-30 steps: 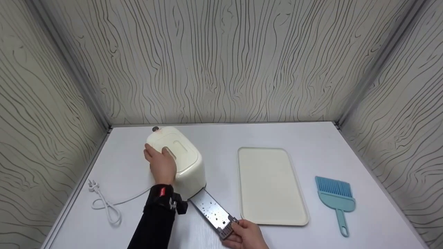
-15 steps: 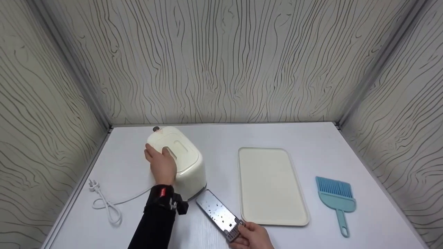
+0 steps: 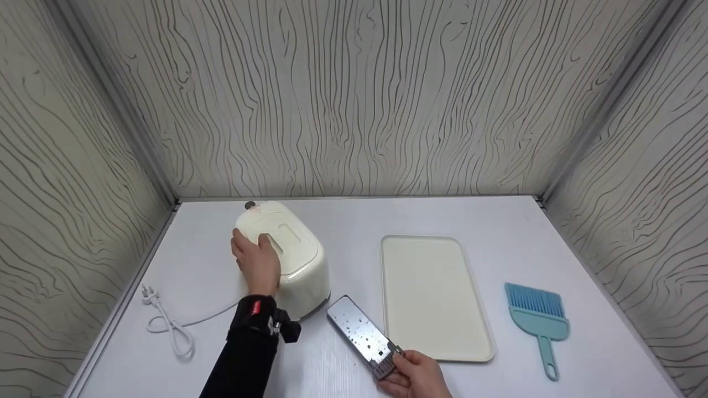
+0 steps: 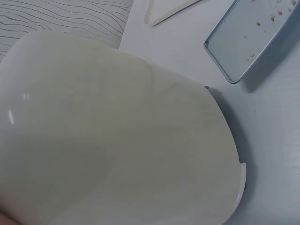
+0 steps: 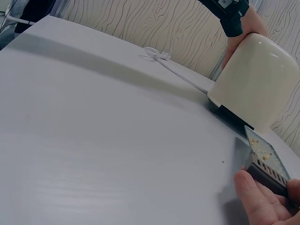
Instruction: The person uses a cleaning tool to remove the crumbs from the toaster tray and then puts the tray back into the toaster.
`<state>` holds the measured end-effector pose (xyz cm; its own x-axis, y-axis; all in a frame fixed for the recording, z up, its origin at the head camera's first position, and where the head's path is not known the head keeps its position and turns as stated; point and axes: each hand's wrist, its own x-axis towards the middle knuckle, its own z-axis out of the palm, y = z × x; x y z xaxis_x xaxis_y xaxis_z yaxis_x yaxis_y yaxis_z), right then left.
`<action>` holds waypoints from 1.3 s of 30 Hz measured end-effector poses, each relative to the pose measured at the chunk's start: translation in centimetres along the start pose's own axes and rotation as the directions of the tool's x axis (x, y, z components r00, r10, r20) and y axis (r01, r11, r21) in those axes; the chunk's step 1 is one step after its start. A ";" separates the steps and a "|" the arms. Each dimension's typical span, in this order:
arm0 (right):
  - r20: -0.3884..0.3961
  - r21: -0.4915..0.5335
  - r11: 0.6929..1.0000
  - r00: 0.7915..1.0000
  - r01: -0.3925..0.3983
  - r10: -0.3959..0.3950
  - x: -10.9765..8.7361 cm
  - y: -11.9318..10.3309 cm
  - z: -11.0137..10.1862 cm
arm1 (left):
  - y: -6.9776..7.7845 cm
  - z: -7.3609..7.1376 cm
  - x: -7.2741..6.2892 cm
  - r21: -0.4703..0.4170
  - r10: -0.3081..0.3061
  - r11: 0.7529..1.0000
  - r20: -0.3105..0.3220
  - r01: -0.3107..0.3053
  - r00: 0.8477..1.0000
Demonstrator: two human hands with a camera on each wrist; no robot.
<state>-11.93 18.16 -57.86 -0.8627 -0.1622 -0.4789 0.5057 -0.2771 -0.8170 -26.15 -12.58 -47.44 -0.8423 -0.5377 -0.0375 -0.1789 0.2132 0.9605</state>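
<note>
A cream toaster (image 3: 304,290) stands at an angle on the left half of the white table, its top slots partly under my left hand (image 3: 260,268). That hand holds the toaster's left side, thumb on top by a slot and fingers over the edge. My right hand (image 3: 417,376) pinches the dark slatted end of a shiny metal crumb tray (image 3: 359,331). The crumb tray is clear of the toaster, just in front of its near end. Bits of crumb lie scattered on the crumb tray (image 5: 265,154) in the right wrist view.
A cream rectangular tray (image 3: 431,298) lies right of the crumb tray. Farther right is a blue brush (image 3: 539,318) with a handle. The white power cord and plug (image 3: 150,298) lie left of the toaster. Wood-grain walls (image 3: 354,99) enclose the table.
My right hand has drawn the crumb tray fully out of the toaster and moved it rightward, near the cream tray's lower left corner. My left hand has stayed on the toaster.
</note>
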 end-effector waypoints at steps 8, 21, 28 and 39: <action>-0.034 0.056 0.998 0.999 -0.015 0.017 0.0 -1.0 -0.2 | 0.6 -1.0 0.1 -0.100 -0.058 0.993 0.061 0.064 0.996; -0.074 0.042 0.997 0.996 0.062 -0.059 0.0 -3.4 -1.3 | 4.0 -0.7 -1.9 0.075 0.275 0.958 0.046 -0.278 0.960; -0.116 0.013 0.994 0.988 0.106 -0.104 0.1 -4.5 -1.2 | 5.9 0.9 -6.4 0.028 0.603 0.796 0.061 -0.605 0.796; -0.196 0.017 0.989 0.971 0.145 -0.139 0.5 -5.9 -0.2 | 4.0 4.6 -13.8 -0.059 0.690 0.710 0.255 -0.701 0.677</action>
<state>-15.36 19.87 -53.34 -0.9076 0.0664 -0.4146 0.3755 -0.3134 -0.8722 -17.59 -0.61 -44.35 -0.8238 -0.0089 0.5669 0.4935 0.4808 0.7247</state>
